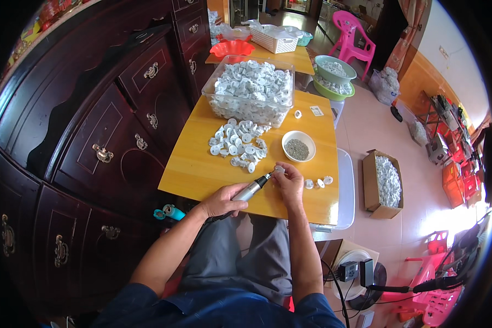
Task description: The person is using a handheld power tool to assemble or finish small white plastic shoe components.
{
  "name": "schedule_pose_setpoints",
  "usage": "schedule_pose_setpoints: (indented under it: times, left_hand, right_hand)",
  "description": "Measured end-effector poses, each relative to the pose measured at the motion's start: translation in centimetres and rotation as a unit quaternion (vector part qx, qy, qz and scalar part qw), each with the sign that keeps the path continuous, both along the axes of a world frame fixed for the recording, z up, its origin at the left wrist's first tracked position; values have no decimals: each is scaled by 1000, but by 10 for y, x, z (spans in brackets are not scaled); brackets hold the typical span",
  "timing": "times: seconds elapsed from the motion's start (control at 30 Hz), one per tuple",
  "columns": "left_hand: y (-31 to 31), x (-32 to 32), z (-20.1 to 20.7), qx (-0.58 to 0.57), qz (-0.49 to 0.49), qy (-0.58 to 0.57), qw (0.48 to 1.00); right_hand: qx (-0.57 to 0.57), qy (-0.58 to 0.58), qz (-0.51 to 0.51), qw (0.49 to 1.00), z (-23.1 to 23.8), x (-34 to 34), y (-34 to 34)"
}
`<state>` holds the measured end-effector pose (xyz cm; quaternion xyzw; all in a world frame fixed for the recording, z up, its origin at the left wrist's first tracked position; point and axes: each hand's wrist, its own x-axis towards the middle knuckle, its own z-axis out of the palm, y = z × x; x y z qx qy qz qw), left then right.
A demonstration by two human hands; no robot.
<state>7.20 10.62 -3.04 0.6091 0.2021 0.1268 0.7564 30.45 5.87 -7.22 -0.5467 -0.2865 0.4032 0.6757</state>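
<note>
My left hand [224, 201] is wrapped round a silver and black electric screwdriver [249, 191], its cord trailing back under the wrist. The driver's tip points at a small white plastic part [279, 169], pinched in the fingers of my right hand [291, 185]. Whether tip and part touch is too small to tell. Beyond my hands lies a loose heap of similar round white parts [238, 143]. A white bowl [301, 159] of tiny metal pieces, apparently screws [297, 148], stands past my right hand. Three white parts [320, 183] sit to the right of that hand.
A clear bin [249, 100] heaped with white parts stands on the yellow table [191, 175]. Dark drawers [93, 136] rise on the left. On the floor at right is a cardboard box [370, 186] of white parts; green basins [333, 94] stand farther back.
</note>
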Motion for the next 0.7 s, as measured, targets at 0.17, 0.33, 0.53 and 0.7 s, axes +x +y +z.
schedule_pose_setpoints:
  times: [0.17,0.33,0.53,0.7]
  left_hand:
    - [1,1,-2,4,-1,9,1000]
    - [2,-2,-3,9,-5,20,1000]
    - [3,1,-5,-3,-6,24,1000]
    - [3,-2,-4,3,-3,20,1000]
  right_hand:
    - [3,-48,-17,999,0,-3,-1]
    - [-12,-110,-31,993,-7,-3,1]
    - [3,-85,-42,996,-8,-3,0]
    - [-1,-94,-30,995,-8,-8,3]
